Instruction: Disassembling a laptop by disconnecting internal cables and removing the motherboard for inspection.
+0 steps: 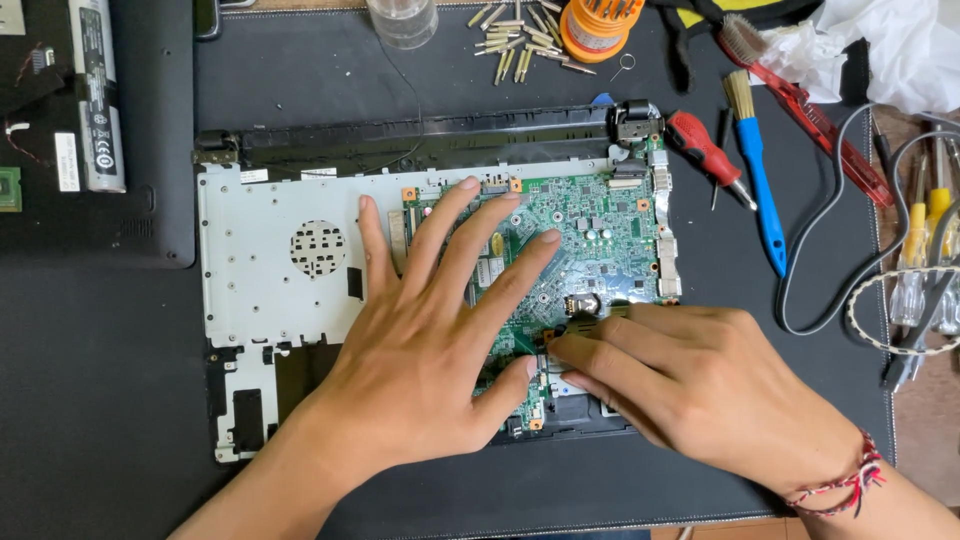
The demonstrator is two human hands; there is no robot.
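Observation:
An opened laptop base (260,260) lies on a black mat, its silver metal frame on the left and a green motherboard (600,235) on the right. My left hand (430,330) rests flat on the board with fingers spread, palm over the lower middle of the chassis. My right hand (690,375) comes in from the right, its fingertips pinching a small black part (580,325) at the board's lower edge beside a coin cell.
Behind the laptop lie several screwdriver bits (515,40), an orange bit holder (600,25) and a clear cup (402,20). To the right are a red-handled screwdriver (705,150), a blue brush (755,170), grey cable (830,240), more screwdrivers (925,250). A battery (95,95) lies far left.

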